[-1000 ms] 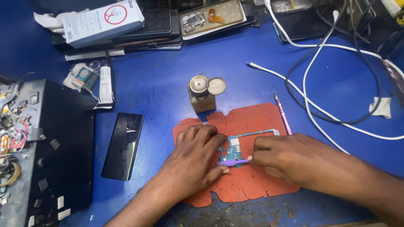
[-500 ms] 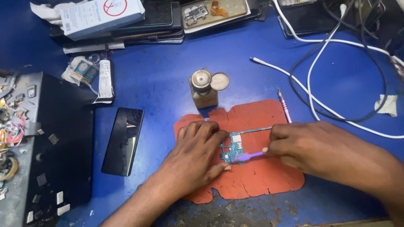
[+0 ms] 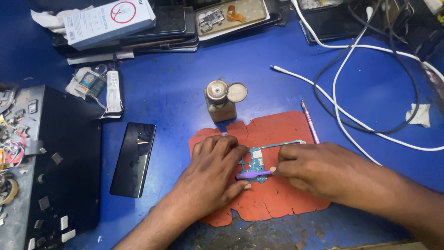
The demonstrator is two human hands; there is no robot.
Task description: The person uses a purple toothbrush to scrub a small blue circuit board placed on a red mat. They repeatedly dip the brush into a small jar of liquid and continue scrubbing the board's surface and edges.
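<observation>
Both forearms enter from the bottom edge and angle inward, so the hands meet near the middle. The left hand (image 3: 210,173) lies palm down, its back turned up to the camera, the fingers (image 3: 222,146) held close together and stretched forward and slightly right, the thumb tucked along the near side with its tip pointing right. The left wrist is straight. The right hand (image 3: 319,169) comes in from the right, knuckles up, loosely curled, its fingertips (image 3: 277,169) pinched together and pointing left toward the left hand's fingertips. The two hands sit just beside each other, not overlapping.
</observation>
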